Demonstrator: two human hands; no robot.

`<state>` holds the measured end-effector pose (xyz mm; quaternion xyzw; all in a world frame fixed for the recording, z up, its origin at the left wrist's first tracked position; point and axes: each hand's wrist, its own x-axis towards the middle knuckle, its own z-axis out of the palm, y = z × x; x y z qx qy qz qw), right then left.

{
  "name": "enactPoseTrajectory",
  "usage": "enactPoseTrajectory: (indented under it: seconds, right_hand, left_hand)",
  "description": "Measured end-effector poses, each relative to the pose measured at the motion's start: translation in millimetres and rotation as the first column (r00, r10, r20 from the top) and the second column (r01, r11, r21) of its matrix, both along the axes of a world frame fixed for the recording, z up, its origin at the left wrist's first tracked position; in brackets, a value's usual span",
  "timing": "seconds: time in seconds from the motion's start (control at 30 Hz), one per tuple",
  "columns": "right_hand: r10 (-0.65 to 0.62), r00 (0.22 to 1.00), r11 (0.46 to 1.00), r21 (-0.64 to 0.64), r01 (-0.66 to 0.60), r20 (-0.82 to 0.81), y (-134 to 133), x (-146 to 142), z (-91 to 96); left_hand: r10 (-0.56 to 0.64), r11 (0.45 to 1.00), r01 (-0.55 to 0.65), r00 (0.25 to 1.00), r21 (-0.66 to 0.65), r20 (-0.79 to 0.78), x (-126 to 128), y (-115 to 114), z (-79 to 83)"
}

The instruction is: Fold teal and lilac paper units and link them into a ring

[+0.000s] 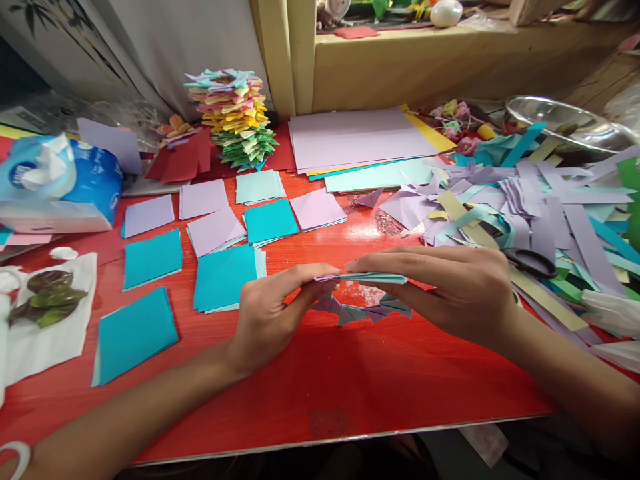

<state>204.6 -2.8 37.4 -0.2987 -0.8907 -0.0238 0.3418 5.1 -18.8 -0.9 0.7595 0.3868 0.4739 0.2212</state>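
left hand and right hand pinch a jagged folded-paper chain, lilac and pale blue, curving between them.

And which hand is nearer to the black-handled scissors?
Right. The right hand is in front of the scissors, partly hiding them; the left hand is farther left, pinching folded paper.

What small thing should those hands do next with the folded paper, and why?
Probably press the pale blue folded piece in the right hand more snugly against the purple folded piece in the left hand: both are pinched, their ends appear to meet between the hands, and a curved chain of folded pieces shows just below.
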Motion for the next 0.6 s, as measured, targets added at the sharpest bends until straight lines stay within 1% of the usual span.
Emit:
enactPoseTrajectory:
  seconds: [0.2,0.4,0.47,0.6]
  right_hand:
    - [-0.001,1.0,1.0,-0.017,0.001,0.016,-1.4,-0.7,0.4]
    - [0.003,1.0,1.0,-0.024,-0.002,0.029,-2.5,-0.8,1.0]
    - [0.02,1.0,1.0,-0.013,-0.02,0.022,-2.3,-0.5,0.7]
    - [0.037,0.999,0.998,0.057,-0.037,0.002,-1.8,0.3,-0.2]
  left_hand:
    - [0.015,1.0,-0.015,1.0,0.006,-0.027,-0.9,-1.7,-1.6]
    - [0.006,1.0,-0.004,0.998,0.027,-0.066,-1.2,-1.2,-1.2]
    - [0.011,0.999,-0.009,0.998,0.037,-0.067,-1.4,-0.6,-1.7]
    - [0.006,0.999,-0.003,0.998,0.051,-0.067,-1.8,-0.7,-2.5]
